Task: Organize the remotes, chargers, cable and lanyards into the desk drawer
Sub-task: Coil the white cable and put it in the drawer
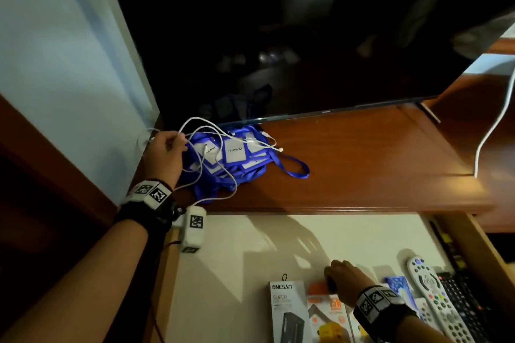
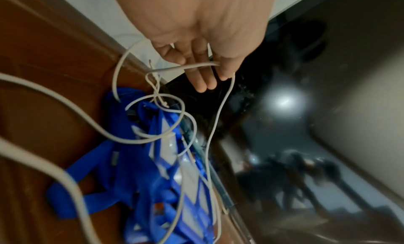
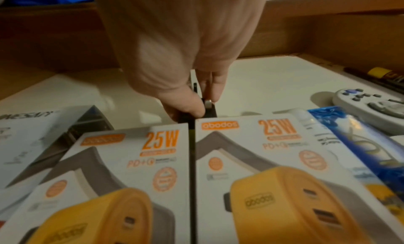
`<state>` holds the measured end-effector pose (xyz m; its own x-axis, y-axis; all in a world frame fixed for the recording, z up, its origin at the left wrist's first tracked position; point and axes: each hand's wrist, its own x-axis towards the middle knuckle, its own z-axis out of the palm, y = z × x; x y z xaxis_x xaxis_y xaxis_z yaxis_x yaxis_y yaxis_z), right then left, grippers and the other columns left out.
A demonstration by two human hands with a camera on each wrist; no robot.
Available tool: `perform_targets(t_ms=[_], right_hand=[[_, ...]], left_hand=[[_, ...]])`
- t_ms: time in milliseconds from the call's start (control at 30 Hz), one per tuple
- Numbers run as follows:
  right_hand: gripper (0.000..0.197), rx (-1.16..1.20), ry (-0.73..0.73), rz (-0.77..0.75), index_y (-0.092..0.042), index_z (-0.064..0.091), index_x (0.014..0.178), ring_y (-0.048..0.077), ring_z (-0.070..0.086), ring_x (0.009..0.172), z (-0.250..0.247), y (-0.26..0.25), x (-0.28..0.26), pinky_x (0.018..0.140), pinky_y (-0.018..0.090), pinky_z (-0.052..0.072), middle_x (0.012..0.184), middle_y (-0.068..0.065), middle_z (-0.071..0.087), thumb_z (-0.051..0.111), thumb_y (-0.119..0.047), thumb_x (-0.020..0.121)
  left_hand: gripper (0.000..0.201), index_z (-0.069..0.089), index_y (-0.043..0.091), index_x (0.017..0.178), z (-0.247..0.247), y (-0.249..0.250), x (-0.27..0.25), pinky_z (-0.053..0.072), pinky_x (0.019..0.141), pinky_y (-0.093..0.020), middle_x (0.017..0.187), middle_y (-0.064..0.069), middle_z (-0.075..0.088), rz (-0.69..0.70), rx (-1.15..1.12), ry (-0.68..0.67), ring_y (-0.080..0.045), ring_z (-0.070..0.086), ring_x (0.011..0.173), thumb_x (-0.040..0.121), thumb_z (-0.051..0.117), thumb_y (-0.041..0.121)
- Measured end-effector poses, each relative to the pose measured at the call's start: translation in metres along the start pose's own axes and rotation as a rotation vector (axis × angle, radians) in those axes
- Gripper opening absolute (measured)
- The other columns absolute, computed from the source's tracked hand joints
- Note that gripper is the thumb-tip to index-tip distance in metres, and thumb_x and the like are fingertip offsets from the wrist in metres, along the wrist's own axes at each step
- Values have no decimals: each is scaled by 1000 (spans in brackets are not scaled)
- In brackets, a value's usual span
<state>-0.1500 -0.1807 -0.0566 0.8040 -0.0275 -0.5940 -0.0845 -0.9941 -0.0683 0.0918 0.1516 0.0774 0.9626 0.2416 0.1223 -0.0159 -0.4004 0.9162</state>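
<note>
While left grip [image 1: 166,152] grasps white cable [image 1: 220,164] tangled over blue lanyards [image 1: 237,160], right grip [image 1: 344,277] pinches dark item between charger boxes [image 3: 251,170].

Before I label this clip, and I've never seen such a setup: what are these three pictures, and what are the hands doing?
No machine: a person wears cameras on the head and each wrist. The head view looks down at a desk and its open drawer. The left hand grips a white cable above blue lanyards, as the left wrist view shows up close. The right hand, in the right wrist view, pinches a small dark thing I cannot identify behind two charger boxes. A remote lies in the drawer.
</note>
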Motion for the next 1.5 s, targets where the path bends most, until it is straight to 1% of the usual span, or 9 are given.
perform_targets(t_ms=[233,467,533,700,767,867,967,1267,1500], right_hand=[[40,90,78,-28,-24,53,127,16,46,124,-55,-17,-4,102,28,39,135,-4,49,53,-16,88],[35,465,732,-256,-14,65,115,16,61,84,-230,-92,-17,69,7,42,102,2,63,69,-12,81],[43,658,903,-313,-14,60,120,18,60,88,-275,-114,-22,79,16,47,108,6,58,70,-9,78],[83,888,797,-455,-34,37,137,20,58,100,-338,-151,-5,90,36,49,113,5,54,76,-12,67],[62,1044,639,-489,-37,49,120,26,63,83,-341,-161,6,78,43,54,104,14,63,71,-15,66],[5,1109,559,-306,-22,68,73,27,61,74,-338,-162,18,73,41,55,81,14,66,71,-17,71],[28,1014,792,-178,-20,60,53,11,55,64,-345,-145,13,61,17,47,58,-6,57,70,-21,78],[16,774,1337,-55,-7,72,87,19,58,85,-382,-73,-69,73,26,41,88,8,64,66,-22,86],[12,631,1372,141,-12,72,87,27,60,94,-368,-9,-93,80,29,45,99,14,66,63,-11,79]], left_hand=[[13,58,10,102,-17,61,13,50,78,-24,84,0,65,152,-313,-26,-12,65,75,97,50,17],[17,60,5,106,-42,133,15,47,70,-10,76,-1,61,354,-356,-188,-6,62,68,97,48,13],[16,61,8,105,-41,147,14,48,73,-12,73,-1,61,404,-304,-265,-7,62,68,96,49,14],[12,60,22,97,-28,165,8,43,74,-10,67,5,62,558,-70,-437,-4,61,68,95,51,15],[11,59,28,96,-24,165,3,43,72,-12,67,6,63,605,3,-486,-5,61,68,94,53,19],[12,61,32,95,-22,156,-4,46,72,-18,71,2,65,620,48,-542,-10,63,70,93,56,21],[7,63,27,91,-20,131,0,47,70,-22,72,5,62,615,156,-575,-10,60,67,89,60,21],[7,67,26,92,-17,36,25,51,73,-27,82,5,70,362,500,-463,-11,65,77,89,60,25],[9,69,23,84,29,55,26,55,75,-31,80,0,73,265,269,-381,-18,69,77,89,62,24]])
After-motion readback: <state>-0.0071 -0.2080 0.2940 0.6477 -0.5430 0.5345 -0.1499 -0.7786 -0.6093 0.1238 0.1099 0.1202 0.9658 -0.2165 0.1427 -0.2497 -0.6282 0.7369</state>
